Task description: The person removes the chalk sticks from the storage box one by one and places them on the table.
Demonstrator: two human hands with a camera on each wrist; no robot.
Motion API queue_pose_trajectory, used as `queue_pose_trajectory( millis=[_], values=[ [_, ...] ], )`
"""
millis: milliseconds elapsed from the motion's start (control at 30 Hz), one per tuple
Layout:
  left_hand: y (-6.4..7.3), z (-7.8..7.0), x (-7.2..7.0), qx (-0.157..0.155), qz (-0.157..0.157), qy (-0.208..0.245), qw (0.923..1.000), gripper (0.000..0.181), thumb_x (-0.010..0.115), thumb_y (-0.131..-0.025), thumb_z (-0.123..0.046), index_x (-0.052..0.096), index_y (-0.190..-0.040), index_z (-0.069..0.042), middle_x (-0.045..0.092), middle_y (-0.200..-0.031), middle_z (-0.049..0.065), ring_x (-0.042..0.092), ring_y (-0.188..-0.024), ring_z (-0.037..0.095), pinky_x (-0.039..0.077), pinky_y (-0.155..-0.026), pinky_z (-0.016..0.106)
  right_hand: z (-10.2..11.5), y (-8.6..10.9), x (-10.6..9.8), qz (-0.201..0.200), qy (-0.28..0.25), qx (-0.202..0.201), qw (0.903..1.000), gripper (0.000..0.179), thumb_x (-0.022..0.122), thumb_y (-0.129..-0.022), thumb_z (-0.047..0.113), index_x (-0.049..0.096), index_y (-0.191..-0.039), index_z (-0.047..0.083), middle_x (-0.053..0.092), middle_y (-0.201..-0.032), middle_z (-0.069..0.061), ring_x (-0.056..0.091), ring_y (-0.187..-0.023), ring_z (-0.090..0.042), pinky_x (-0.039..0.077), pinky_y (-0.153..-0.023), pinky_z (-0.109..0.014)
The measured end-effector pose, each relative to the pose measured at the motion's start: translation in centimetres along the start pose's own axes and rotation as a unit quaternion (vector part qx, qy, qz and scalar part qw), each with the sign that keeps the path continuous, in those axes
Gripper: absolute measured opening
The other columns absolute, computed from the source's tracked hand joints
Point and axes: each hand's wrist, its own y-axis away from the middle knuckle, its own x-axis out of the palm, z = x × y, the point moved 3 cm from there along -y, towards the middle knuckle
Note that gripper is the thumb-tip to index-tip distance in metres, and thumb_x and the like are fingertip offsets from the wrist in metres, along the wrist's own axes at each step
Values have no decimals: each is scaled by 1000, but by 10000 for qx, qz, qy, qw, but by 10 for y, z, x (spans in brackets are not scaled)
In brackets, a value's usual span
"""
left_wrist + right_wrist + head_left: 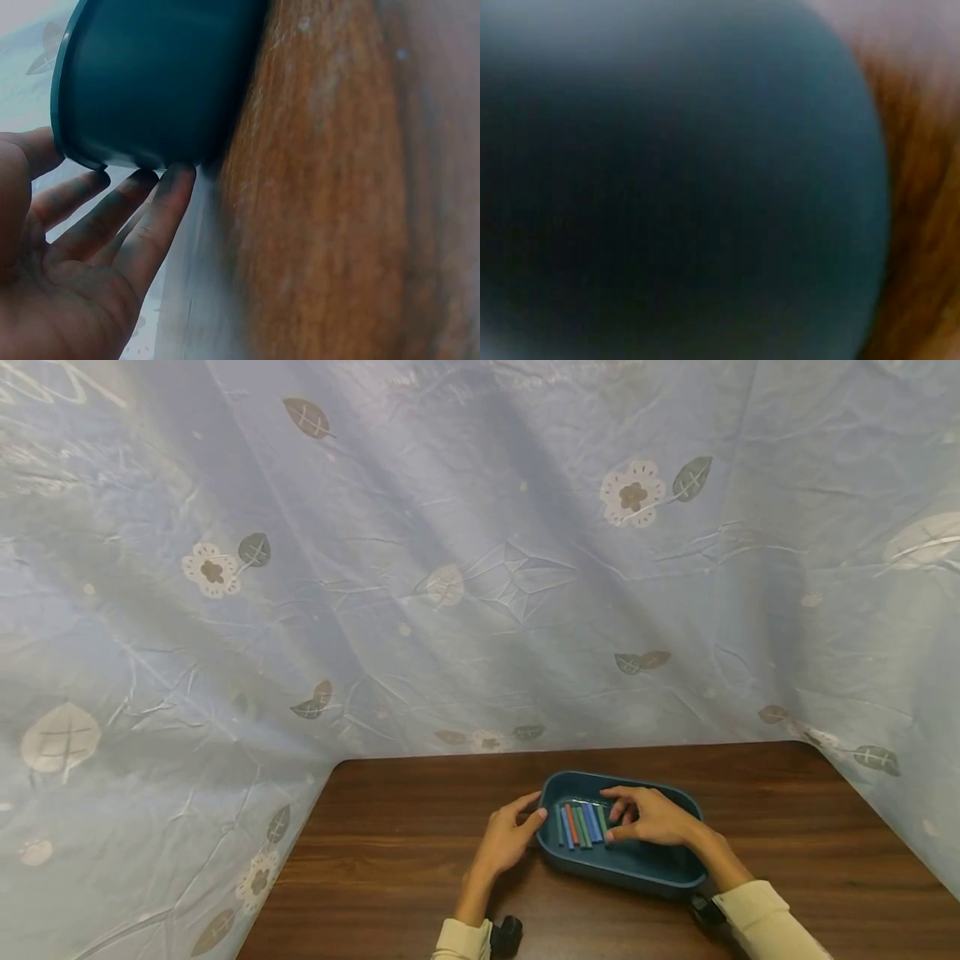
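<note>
A dark teal plastic tray with rounded ends stands on the table. Inside it, toward its left part, several slim chalk-like sticks in green, blue and red lie side by side. My left hand holds the tray's left end, thumb at the rim and fingertips against the outer wall, as the left wrist view shows from below. My right hand reaches over the tray, thumb tip beside the rightmost green stick. Its index finger stretches past that stick's far end; the other fingers are bent. The right wrist view is filled by the blurred tray.
The brown wood-grain table extends around the tray. A pale blue sheet printed with leaves and flowers hangs behind the table and along its sides. Dark wrist cameras sit at both cuffs.
</note>
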Motion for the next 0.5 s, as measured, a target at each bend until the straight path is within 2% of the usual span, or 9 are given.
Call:
queue_pose_trajectory(
  millis=[267, 500],
  values=[
    [-1, 0, 1, -4, 23, 135, 9999, 45, 66, -107, -33, 67, -145, -9, 77, -130, 16, 77, -114, 30, 62, -88, 29, -7, -5, 2, 24, -122, 22, 9999, 85, 88, -90, 37, 52, -151, -8, 73, -102, -5, 65, -82, -5, 52, -73, -23],
    [-1, -1, 0, -22, -4, 63, 10000, 45, 66, -107, -33, 67, -145, -9, 77, -129, 16, 77, -113, 29, 61, -88, 28, -10, -9, 3, 63, -135, 141, 9998, 85, 91, -86, 35, 54, -150, -7, 71, -98, -3, 61, -73, -6, 49, -68, -23]
  ],
)
